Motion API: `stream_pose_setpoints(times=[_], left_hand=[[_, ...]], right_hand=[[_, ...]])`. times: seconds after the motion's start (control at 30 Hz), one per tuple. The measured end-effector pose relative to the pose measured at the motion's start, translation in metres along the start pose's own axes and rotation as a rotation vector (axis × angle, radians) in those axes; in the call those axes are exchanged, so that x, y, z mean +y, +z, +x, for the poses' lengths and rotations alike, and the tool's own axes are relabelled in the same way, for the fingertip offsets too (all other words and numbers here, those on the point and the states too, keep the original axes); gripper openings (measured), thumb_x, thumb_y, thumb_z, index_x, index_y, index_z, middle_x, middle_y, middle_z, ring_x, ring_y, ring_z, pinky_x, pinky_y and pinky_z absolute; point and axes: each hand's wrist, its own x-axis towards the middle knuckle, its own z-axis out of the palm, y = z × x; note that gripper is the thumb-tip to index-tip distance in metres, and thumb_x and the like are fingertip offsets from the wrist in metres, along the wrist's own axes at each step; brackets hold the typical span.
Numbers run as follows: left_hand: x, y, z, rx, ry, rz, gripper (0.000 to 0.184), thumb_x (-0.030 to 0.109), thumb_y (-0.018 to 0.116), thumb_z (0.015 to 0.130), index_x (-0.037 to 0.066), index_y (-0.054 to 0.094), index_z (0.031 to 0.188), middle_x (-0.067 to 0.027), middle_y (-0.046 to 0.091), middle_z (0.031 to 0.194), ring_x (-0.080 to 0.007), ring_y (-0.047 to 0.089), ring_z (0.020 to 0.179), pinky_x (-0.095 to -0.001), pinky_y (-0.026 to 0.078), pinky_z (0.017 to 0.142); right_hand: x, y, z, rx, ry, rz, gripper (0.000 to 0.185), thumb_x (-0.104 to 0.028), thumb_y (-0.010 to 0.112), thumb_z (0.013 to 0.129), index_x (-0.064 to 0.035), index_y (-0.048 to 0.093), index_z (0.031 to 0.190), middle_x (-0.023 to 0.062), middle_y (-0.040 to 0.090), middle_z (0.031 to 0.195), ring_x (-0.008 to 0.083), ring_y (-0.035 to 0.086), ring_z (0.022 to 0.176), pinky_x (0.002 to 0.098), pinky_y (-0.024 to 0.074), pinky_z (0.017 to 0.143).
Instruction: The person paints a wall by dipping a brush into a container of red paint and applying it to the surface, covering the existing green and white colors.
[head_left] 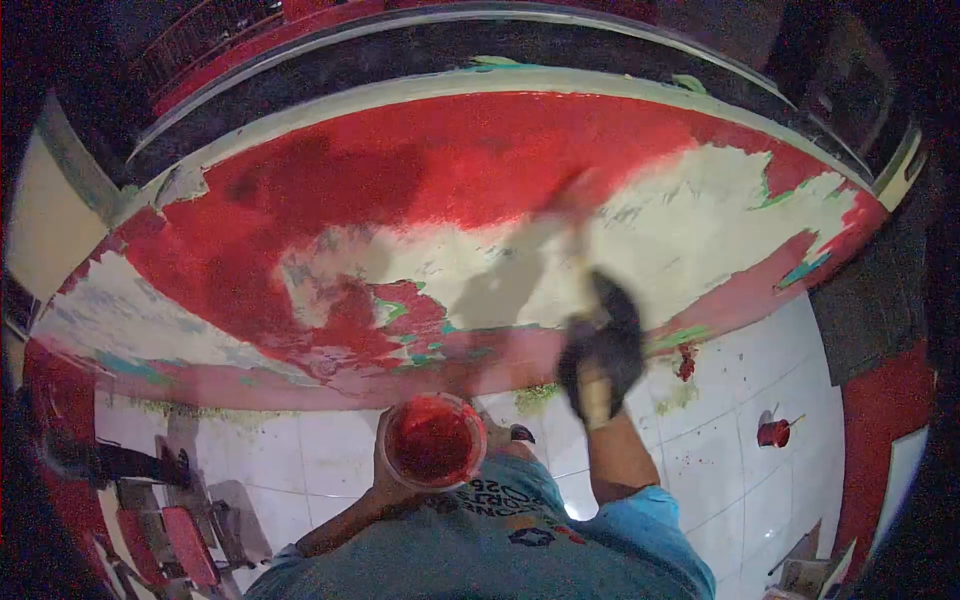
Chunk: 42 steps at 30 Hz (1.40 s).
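Observation:
My left hand [386, 470] is wrapped around a round tub [479, 425], held close to my body. Red paint [433, 440] fills the inside of the tub. My right hand [606, 345], in a black glove, is closed on a paintbrush [580, 245], both smeared by motion. The brush points up toward a curved wall [470, 270]; whether its bristles touch the surface I cannot tell. Fresh red coat [480, 160] covers the wall's upper and left parts, while a pale patch with ragged, peeling edges spans the middle and right.
A small red pot [773, 432] with a stick-like handle stands on the white tiled floor [700, 460] at right. Red chairs [188, 540] are at lower left. Along the wall's top runs a pale ledge [560, 78]. Paint flecks and debris lie by its base.

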Motion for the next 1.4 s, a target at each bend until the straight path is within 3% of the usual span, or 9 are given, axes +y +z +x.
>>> stream_pose_setpoints(times=[0.2, 0.27, 0.3, 0.4, 0.63, 0.73, 0.83, 0.93, 1.4], left_hand=[[0.003, -0.003, -0.001, 0.028, -0.006, -0.035, 0.093, 0.018, 0.085, 0.039, 0.007, 0.032, 0.115, -0.0102, 0.043, 0.115, -0.0209, 0.048, 0.103, -0.0374, 0.041, 0.088], [-0.001, -0.006, -0.003, 0.054, 0.056, 0.111, 0.095, 0.018, 0.085, 0.038, 0.007, 0.032, 0.115, -0.0103, 0.043, 0.115, -0.021, 0.048, 0.103, -0.0377, 0.041, 0.088], [-0.011, -0.009, -0.007, 0.055, 0.046, 0.001, 0.095, 0.019, 0.085, 0.038, 0.007, 0.031, 0.116, -0.0104, 0.043, 0.115, -0.0211, 0.048, 0.103, -0.0376, 0.04, 0.089], [-0.012, -0.005, -0.006, 0.06, -0.021, -0.168, 0.094, 0.019, 0.085, 0.039, 0.007, 0.032, 0.116, -0.0106, 0.044, 0.114, -0.0215, 0.048, 0.103, -0.0376, 0.04, 0.089], [0.01, 0.005, 0.006, 0.032, -0.224, -0.374, 0.083, 0.016, 0.082, 0.046, 0.008, 0.036, 0.114, -0.0111, 0.046, 0.112, -0.0228, 0.05, 0.101, -0.0381, 0.042, 0.088], [0.007, 0.008, 0.01, -0.001, -0.19, -0.419, 0.082, 0.016, 0.082, 0.046, 0.008, 0.036, 0.114, -0.0115, 0.047, 0.111, -0.0231, 0.05, 0.1, -0.0382, 0.042, 0.088], [-0.05, -0.007, 0.002, 0.102, -0.407, -0.487, 0.087, 0.02, 0.084, 0.043, 0.007, 0.035, 0.114, -0.0113, 0.046, 0.112, -0.0222, 0.049, 0.102, -0.0369, 0.041, 0.088], [-0.006, 0.006, 0.014, 0.016, 0.027, 0.122, 0.092, 0.022, 0.085, 0.041, 0.006, 0.033, 0.115, -0.011, 0.045, 0.113, -0.0213, 0.048, 0.104, -0.0356, 0.04, 0.089], [0.024, 0.024, 0.04, 0.064, 0.216, 0.211, 0.094, 0.017, 0.084, 0.042, 0.003, 0.032, 0.119, -0.0134, 0.045, 0.114, -0.0211, 0.045, 0.106, -0.0346, 0.035, 0.092]], right_hand=[[0.021, -0.002, 0.0, -0.364, -0.011, 0.121, 0.031, -0.018, 0.049, 0.08, -0.0021, 0.052, 0.106, 0.0137, 0.052, 0.106, 0.0251, 0.048, 0.099, 0.0322, 0.0356, 0.087], [0.111, -0.042, 0.004, 0.463, 0.171, 1.059, 0.026, -0.01, 0.051, 0.082, 0.0026, 0.045, 0.104, 0.0099, 0.052, 0.099, 0.0196, 0.048, 0.092, 0.0301, 0.0368, 0.087], [0.064, -0.05, 0.027, 0.54, -0.001, 0.123, 0.022, -0.011, 0.054, 0.081, 0.002, 0.046, 0.098, 0.0111, 0.053, 0.096, 0.0206, 0.05, 0.089, 0.0316, 0.0384, 0.085], [0.006, -0.044, 0.049, 0.664, -0.315, -0.424, 0.016, -0.01, 0.05, 0.083, -0.0001, 0.049, 0.095, 0.0147, 0.055, 0.093, 0.0225, 0.052, 0.083, 0.0319, 0.0421, 0.075], [0.016, 0.027, -0.04, -0.509, -0.176, 0.322, 0.029, -0.011, 0.059, 0.071, -0.0039, 0.052, 0.099, 0.013, 0.055, 0.099, 0.027, 0.054, 0.091, 0.0355, 0.0426, 0.077], [0.013, 0.022, -0.048, -0.499, -0.41, 0.16, 0.031, -0.014, 0.058, 0.073, -0.004, 0.052, 0.101, 0.0147, 0.055, 0.097, 0.0285, 0.054, 0.088, 0.0358, 0.042, 0.078], [-0.001, 0.002, -0.038, -0.268, 0.305, 0.275, 0.014, -0.018, 0.053, 0.074, -0.0052, 0.059, 0.078, 0.0114, 0.058, 0.08, 0.0251, 0.056, 0.073, 0.0322, 0.0445, 0.067], [-0.001, -0.018, -0.027, -0.019, 0.177, 0.029, 0.027, -0.028, 0.051, 0.078, -0.0054, 0.059, 0.09, 0.0104, 0.059, 0.089, 0.0233, 0.055, 0.084, 0.034, 0.0418, 0.076], [-0.073, -0.038, 0.013, -0.249, -0.075, 0.253, 0.034, -0.013, 0.066, 0.067, -0.0045, 0.045, 0.092, 0.0065, 0.051, 0.085, 0.017, 0.052, 0.073, 0.0284, 0.0451, 0.064]])
